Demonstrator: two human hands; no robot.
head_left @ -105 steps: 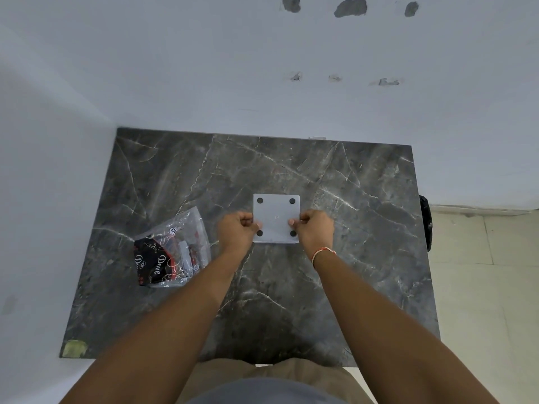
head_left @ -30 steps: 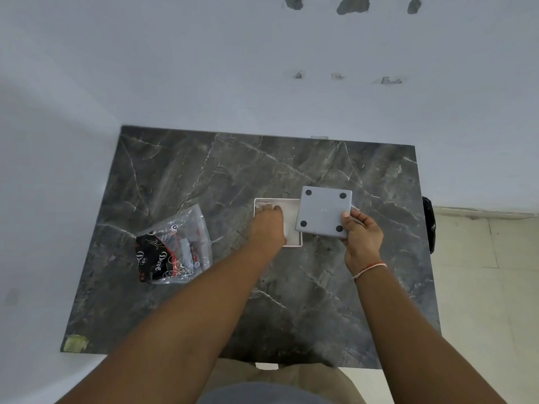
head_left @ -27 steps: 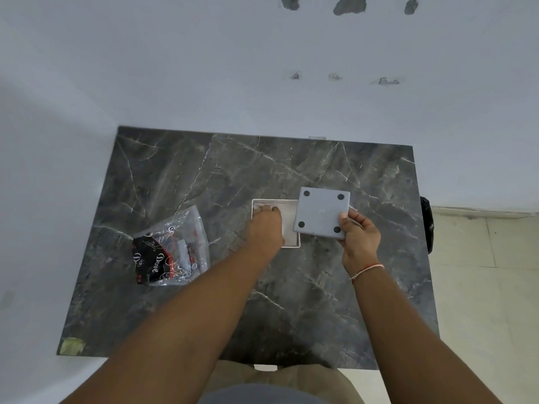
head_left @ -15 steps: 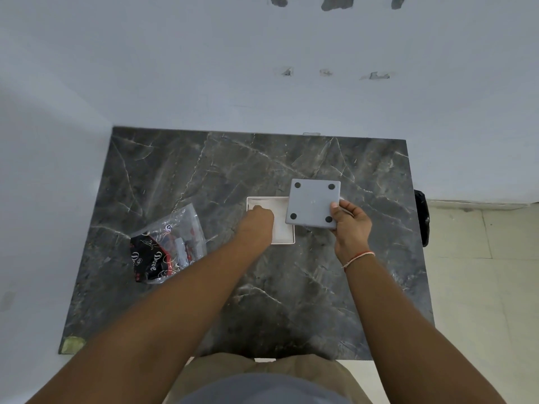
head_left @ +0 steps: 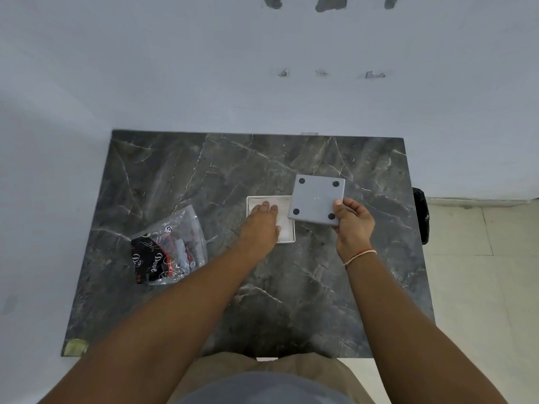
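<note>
A shallow white square tray [head_left: 287, 237] lies on the dark marble table [head_left: 204, 176]. My left hand [head_left: 261, 225] rests in the tray with its fingers stretched flat on the inside. A grey square piece [head_left: 316, 202] with a black dot at each corner is lifted just right of the tray and overlaps the tray's right edge. My right hand [head_left: 353, 225] holds this piece by its near right corner, thumb on top and fingers under it.
A clear plastic bag [head_left: 169, 246] with a black and red printed pack inside lies on the left of the table. White walls stand behind and to the left. A black object [head_left: 420, 215] hangs off the table's right edge, above a tiled floor.
The grey piece, held flat by both hands 3.5 s ago, has been lifted off the white tray to the right. My left hand has moved into the tray.
</note>
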